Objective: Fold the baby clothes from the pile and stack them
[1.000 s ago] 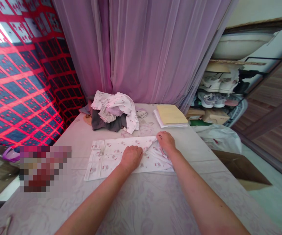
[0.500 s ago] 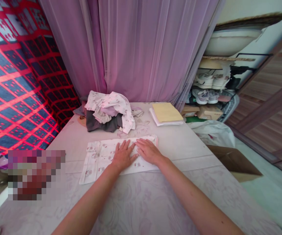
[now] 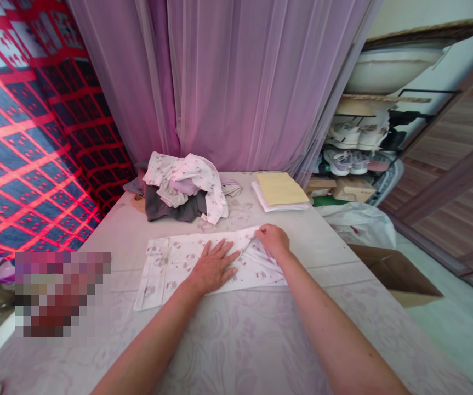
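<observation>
A folded white garment (image 3: 178, 269) with small pinkish cartoon prints lies lengthwise across the bed in front of me. My left hand (image 3: 214, 267) rests flat on its middle, fingers spread. At the garment's right end, my right hand (image 3: 273, 240) pinches the far corner, and the cloth there is wrinkled and pulled slantwise. Part of that end is hidden behind my right hand and wrist. The garment's left end lies flat, with a seam or band showing across it.
Beyond the garment is a heap of crumpled clothes (image 3: 182, 186). A folded yellow cloth (image 3: 281, 189) lies on a white one at the back right. Purple curtains (image 3: 236, 82) hang behind the bed (image 3: 236, 340). An open cardboard box (image 3: 392, 274) and a shoe rack (image 3: 355, 137) stand at the right.
My right hand has moved right from the garment's middle and closed on its far right corner, which now extends further right with wrinkles. My left hand has shifted slightly right, still flat.
</observation>
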The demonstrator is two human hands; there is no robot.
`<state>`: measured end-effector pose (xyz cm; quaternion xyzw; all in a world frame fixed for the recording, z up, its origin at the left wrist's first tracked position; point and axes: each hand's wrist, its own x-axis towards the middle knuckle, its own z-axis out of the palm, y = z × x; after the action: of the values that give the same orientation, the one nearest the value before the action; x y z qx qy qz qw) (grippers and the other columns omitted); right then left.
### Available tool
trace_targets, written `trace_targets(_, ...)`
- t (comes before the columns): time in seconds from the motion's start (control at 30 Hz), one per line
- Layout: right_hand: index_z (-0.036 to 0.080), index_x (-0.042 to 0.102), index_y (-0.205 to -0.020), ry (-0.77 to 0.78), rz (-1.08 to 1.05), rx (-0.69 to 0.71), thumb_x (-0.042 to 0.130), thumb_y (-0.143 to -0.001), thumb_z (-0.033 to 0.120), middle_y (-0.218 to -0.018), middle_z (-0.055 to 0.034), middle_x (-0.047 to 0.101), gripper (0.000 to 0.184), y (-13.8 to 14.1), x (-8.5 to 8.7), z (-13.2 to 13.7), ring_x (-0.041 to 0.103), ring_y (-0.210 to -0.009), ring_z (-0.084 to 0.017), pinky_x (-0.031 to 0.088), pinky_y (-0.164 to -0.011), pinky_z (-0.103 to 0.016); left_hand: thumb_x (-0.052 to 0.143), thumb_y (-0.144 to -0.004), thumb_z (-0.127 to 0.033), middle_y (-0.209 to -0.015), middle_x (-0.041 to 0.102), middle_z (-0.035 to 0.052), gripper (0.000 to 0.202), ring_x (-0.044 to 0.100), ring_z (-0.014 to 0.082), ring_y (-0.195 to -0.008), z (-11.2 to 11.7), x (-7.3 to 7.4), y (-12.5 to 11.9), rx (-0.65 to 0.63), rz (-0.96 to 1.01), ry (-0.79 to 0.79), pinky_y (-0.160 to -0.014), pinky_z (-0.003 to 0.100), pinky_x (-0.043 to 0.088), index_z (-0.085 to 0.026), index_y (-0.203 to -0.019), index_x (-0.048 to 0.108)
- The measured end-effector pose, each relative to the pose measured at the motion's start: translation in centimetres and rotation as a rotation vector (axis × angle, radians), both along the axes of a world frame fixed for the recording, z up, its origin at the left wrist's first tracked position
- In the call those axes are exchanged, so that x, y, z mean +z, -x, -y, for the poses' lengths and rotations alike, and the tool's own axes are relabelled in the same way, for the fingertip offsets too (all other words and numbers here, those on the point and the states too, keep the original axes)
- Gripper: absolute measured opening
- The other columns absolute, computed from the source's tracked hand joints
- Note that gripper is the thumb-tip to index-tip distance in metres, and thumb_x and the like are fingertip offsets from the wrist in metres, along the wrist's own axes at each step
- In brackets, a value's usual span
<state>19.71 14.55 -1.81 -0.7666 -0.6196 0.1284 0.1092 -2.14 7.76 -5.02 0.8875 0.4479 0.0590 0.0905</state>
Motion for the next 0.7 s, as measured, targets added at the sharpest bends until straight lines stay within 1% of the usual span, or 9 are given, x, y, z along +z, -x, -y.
trace_targets(0.1, 0.027, 0.071, -0.087, -0.077, 0.054, 0.008, 0.044, -0.084, 0.034, -0.090, -0.0043, 0.073, 0.028, 0.2, -0.7, -0.2, 0.065, -0.083, -0.020, 0.041, -0.065, -0.027, 0.028, -0.094, -0.055, -0.155, 0.024, 0.0033, 0.053, 0.016, 0.0269, -0.143, 0.1, 0.1, 0.1, -0.019, -0.019, 0.026, -0.112, 0.060, 0.009, -0.036, -0.143, 0.033)
trace_targets(0.2, 0.026, 0.070, -0.087, -0.067, 0.073, 0.038, 0.043, -0.085, 0.032, -0.092, -0.0046, 0.072, 0.028, 0.0, -1.2, -0.1, 0.064, -0.085, -0.020, 0.041, -0.067, -0.027, 0.027, -0.093, -0.056, -0.155, 0.026, 0.0037, 0.052, 0.019, 0.0281, -0.142, 0.1, 0.2, 0.1, -0.022, -0.017, 0.038, -0.110, 0.063, 0.009, -0.038, -0.141, 0.036)
trace_targets(0.3, 0.025, 0.068, -0.094, -0.087, 0.057, 0.010, 0.040, -0.088, 0.033, -0.091, -0.0049, 0.072, 0.029, 0.0, -1.1, 0.4, 0.064, -0.084, -0.020, 0.042, -0.068, -0.028, 0.029, -0.093, -0.056, -0.154, 0.027, 0.0034, 0.050, 0.020, 0.0285, -0.142, 0.1, 0.1, 0.1, -0.020, 0.001, 0.028, -0.110, 0.062, 0.008, -0.039, -0.139, 0.039)
trace_targets(0.37, 0.023, 0.066, -0.102, -0.164, 0.049, 0.013, 0.036, -0.090, 0.030, -0.095, -0.0060, 0.071, 0.033, 0.3, -0.9, 1.0, 0.064, -0.086, -0.020, 0.043, -0.072, -0.028, 0.030, -0.093, -0.056, -0.154, 0.027, 0.0033, 0.050, 0.020, 0.0286, -0.142, 0.1, 0.0, 0.1, -0.015, 0.004, 0.026, -0.111, 0.062, 0.008, -0.039, -0.139, 0.039)
trace_targets(0.43, 0.021, 0.063, -0.111, -0.260, 0.038, 0.161, 0.033, -0.092, 0.028, -0.106, -0.0073, 0.069, 0.036, 0.9, -1.1, 1.7, 0.062, -0.096, -0.019, 0.043, -0.083, -0.029, 0.030, -0.093, -0.056, -0.154, 0.027, 0.0033, 0.050, 0.020, 0.0285, -0.142, 0.2, 0.0, 0.0, -0.014, 0.006, 0.030, -0.111, 0.062, 0.008, -0.039, -0.139, 0.039)
trace_targets(0.5, 0.020, 0.058, -0.122, -0.279, 0.043, 0.412, 0.033, -0.093, 0.029, -0.124, -0.0079, 0.062, 0.039, 1.5, -1.8, 2.3, 0.053, -0.115, -0.019, 0.036, -0.099, -0.031, 0.029, -0.093, -0.057, -0.154, 0.028, 0.0037, 0.051, 0.021, 0.0286, -0.142, 0.2, 0.1, 0.0, -0.014, 0.007, 0.040, -0.110, 0.063, 0.009, -0.039, -0.139, 0.038)
trace_targets(0.57, 0.020, 0.049, -0.133, -0.192, 0.080, 0.557, 0.032, -0.094, 0.033, -0.141, -0.0083, 0.047, 0.045, 2.0, -2.7, 2.6, 0.038, -0.132, -0.021, 0.024, -0.110, -0.038, 0.028, -0.093, -0.057, -0.153, 0.030, 0.0043, 0.051, 0.022, 0.0284, -0.141, 0.2, 0.3, -0.1, -0.011, 0.007, 0.049, -0.110, 0.063, 0.010, -0.039, -0.139, 0.038)
trace_targets(0.63, 0.017, 0.038, -0.142, -0.077, 0.123, 0.535, 0.030, -0.094, 0.037, -0.152, -0.0087, 0.031, 0.052, 2.1, -3.5, 2.6, 0.024, -0.140, -0.022, 0.016, -0.113, -0.046, 0.028, -0.093, -0.057, -0.153, 0.031, 0.0045, 0.051, 0.022, 0.0281, -0.141, 0.3, 0.5, -0.1, -0.006, 0.004, 0.058, -0.110, 0.063, 0.010, -0.039, -0.139, 0.039)
trace_targets(0.7, 0.016, 0.030, -0.146, -0.001, 0.146, 0.475, 0.027, -0.095, 0.040, -0.155, -0.0086, 0.021, 0.056, 2.1, -3.8, 2.4, 0.016, -0.142, -0.023, 0.012, -0.113, -0.051, 0.028, -0.093, -0.057, -0.153, 0.031, 0.0044, 0.051, 0.022, 0.0277, -0.141, 0.3, 0.6, -0.1, -0.006, 0.003, 0.067, -0.110, 0.063, 0.010, -0.039, -0.139, 0.039)
